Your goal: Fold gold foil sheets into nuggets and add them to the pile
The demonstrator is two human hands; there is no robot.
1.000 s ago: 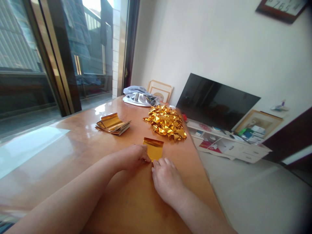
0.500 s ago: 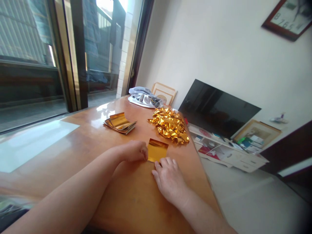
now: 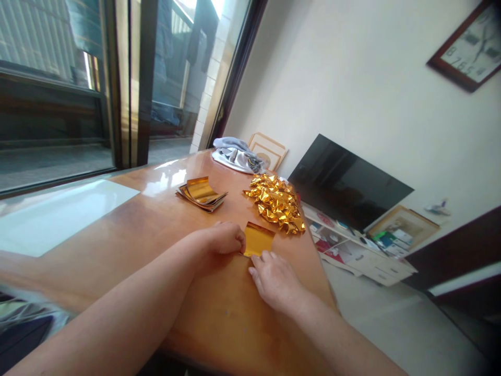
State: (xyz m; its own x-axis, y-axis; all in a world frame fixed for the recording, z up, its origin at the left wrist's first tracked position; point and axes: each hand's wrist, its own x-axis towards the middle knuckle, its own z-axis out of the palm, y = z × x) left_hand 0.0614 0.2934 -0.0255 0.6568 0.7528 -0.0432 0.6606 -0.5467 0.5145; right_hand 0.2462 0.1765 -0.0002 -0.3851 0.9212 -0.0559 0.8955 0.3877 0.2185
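A small gold foil sheet lies on the wooden table in front of me. My left hand is curled with its fingertips pinching the sheet's left edge. My right hand rests on the table just below the sheet, fingertips pressing its near edge. A stack of flat gold foil sheets sits further back on the left. A heap of folded gold foil pieces lies further back on the right, near the table's edge.
A grey cloth bundle lies at the table's far end. Glass sliding doors run along the left. Past the table's right edge stand a dark TV screen and a low white shelf with clutter. A clock hangs on the wall.
The camera has swung, so the scene has shifted. Both hands stay at the gold sheet; the sheet looks slightly lower and flatter against the table than before.
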